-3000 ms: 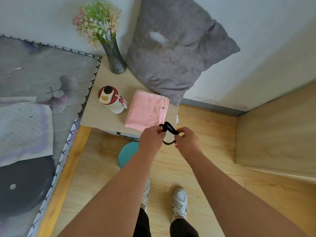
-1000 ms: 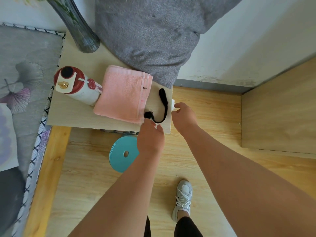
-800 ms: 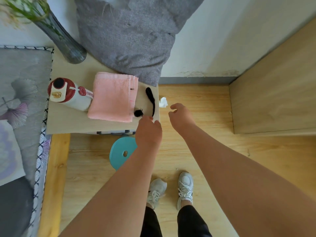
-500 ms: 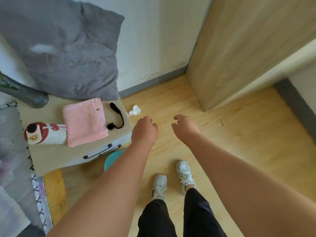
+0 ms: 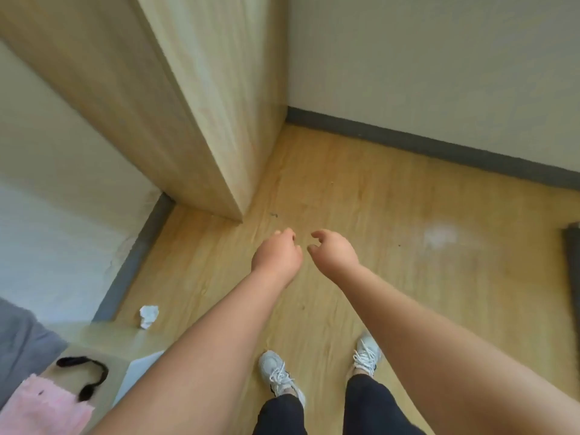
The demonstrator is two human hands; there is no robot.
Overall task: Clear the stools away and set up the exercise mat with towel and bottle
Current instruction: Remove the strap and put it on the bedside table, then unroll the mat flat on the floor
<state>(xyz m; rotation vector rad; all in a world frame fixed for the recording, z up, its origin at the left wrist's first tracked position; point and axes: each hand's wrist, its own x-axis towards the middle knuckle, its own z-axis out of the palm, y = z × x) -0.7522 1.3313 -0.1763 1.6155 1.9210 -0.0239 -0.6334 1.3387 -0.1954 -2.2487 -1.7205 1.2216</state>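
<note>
Only a corner of the pink towel (image 5: 40,406) showed, cut off by the lower left edge of the view, so its long axis could not be told. It lay on the pale table (image 5: 119,340), with a black strap (image 5: 94,375) just beside it, curled in a bow that bulged rightward. A dark strip (image 5: 572,262) at the right edge was too cropped to identify. The left hand (image 5: 276,255) and right hand (image 5: 334,252) hung near each other over the wooden floor (image 5: 408,215), fingers loosely curled, holding nothing
</note>
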